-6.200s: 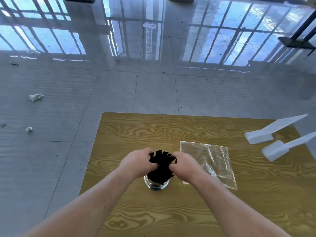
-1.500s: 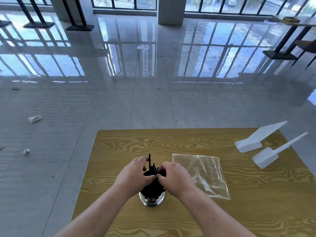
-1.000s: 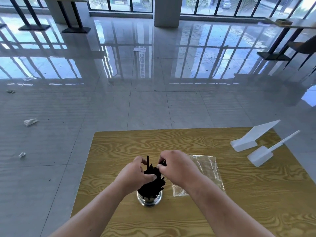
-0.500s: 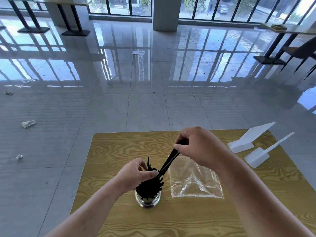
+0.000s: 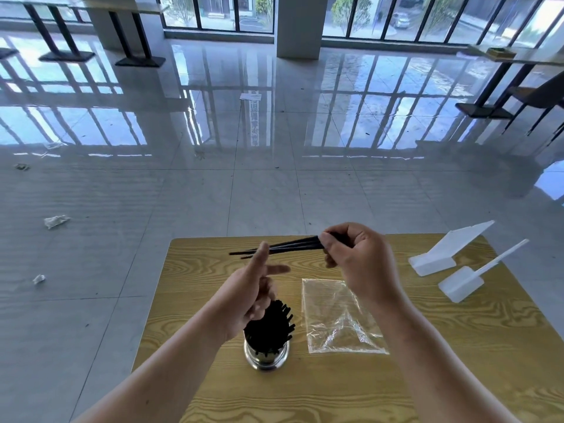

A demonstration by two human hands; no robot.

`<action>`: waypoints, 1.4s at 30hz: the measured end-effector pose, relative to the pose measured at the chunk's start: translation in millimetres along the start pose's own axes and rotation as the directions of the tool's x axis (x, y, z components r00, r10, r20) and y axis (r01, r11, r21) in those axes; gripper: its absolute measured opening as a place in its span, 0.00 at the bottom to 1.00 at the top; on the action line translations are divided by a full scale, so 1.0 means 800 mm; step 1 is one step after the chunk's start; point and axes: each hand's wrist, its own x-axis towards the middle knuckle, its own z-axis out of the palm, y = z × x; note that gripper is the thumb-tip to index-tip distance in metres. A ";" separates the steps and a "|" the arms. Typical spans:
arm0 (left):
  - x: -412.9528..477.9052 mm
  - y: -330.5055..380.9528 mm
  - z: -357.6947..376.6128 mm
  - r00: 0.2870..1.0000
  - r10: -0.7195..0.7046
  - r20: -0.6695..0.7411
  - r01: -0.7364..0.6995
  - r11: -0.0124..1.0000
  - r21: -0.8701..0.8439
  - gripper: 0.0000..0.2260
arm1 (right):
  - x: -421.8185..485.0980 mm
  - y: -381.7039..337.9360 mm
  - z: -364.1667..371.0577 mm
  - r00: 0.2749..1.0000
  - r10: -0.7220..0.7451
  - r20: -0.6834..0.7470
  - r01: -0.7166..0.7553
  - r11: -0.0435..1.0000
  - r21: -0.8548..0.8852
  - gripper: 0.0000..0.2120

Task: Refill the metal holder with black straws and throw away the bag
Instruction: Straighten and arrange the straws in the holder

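A round metal holder stands on the wooden table, packed with upright black straws. My right hand is raised above the table and grips a few black straws that point left, nearly level. My left hand is lifted above the holder with fingers spread, its thumb tip close to the held straws. An empty clear plastic bag lies flat on the table just right of the holder.
Two white plastic sign stands lie at the table's far right corner. Crumpled paper scraps litter the glossy tiled floor to the left. Other tables and chairs stand far back.
My right hand has pulled a few straws up out of the holder and turned them level. My left hand has let go of the bundle and risen with fingers apart.
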 end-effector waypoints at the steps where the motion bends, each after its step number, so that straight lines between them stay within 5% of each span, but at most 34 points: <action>1: 0.001 0.003 -0.001 1.000 -0.005 0.000 0.005 0.993 -0.119 0.38 | -0.006 0.007 0.010 0.999 0.040 0.023 -0.042 0.994 0.100 0.03; 3: 0.005 0.008 -0.006 0.998 0.024 -0.054 -0.038 0.960 -0.278 0.28 | -0.019 0.023 0.030 0.989 0.127 0.078 -0.144 0.952 0.271 0.03; 6: 0.006 0.012 -0.014 0.977 0.100 -0.186 -0.150 0.949 -0.278 0.16 | -0.038 0.052 0.057 0.941 0.295 0.166 -0.339 0.823 0.457 0.03; 9: 0.008 0.007 -0.023 0.943 0.220 -0.250 -0.230 0.973 -0.012 0.14 | -0.049 0.083 0.071 0.871 0.402 0.283 -0.491 0.733 0.470 0.03; 12: 0.005 -0.007 -0.031 0.922 0.339 -0.188 -0.262 0.902 0.344 0.14 | -0.052 0.111 0.068 0.849 0.440 0.292 -0.515 0.812 0.275 0.05; 16: 0.002 -0.033 -0.035 0.957 0.290 -0.027 -0.200 0.721 0.664 0.15 | -0.052 0.138 0.057 0.863 0.457 0.217 -0.475 0.879 0.038 0.01; 23: 0.006 -0.071 -0.029 1.000 0.006 -0.026 0.019 0.536 0.844 0.09 | -0.053 0.147 0.067 0.894 0.355 0.272 -0.290 0.924 -0.251 0.02; 27: 0.006 -0.071 -0.036 0.998 0.024 -0.057 0.037 0.507 0.861 0.16 | -0.047 0.135 0.079 0.915 0.263 0.305 -0.153 0.928 -0.341 0.06; 35: 0.016 -0.067 -0.038 0.980 0.153 -0.127 0.045 0.451 0.892 0.05 | -0.036 0.122 0.099 0.931 0.138 0.338 -0.010 0.934 -0.356 0.19; 39: 0.026 -0.078 -0.038 0.988 0.113 -0.104 0.065 0.308 0.949 0.11 | -0.031 0.119 0.112 0.904 0.082 0.420 0.103 0.911 -0.400 0.15; 42: 0.028 -0.085 -0.039 0.990 0.101 -0.098 0.062 0.314 0.947 0.09 | -0.034 0.120 0.115 0.891 0.047 0.451 0.180 0.876 -0.448 0.11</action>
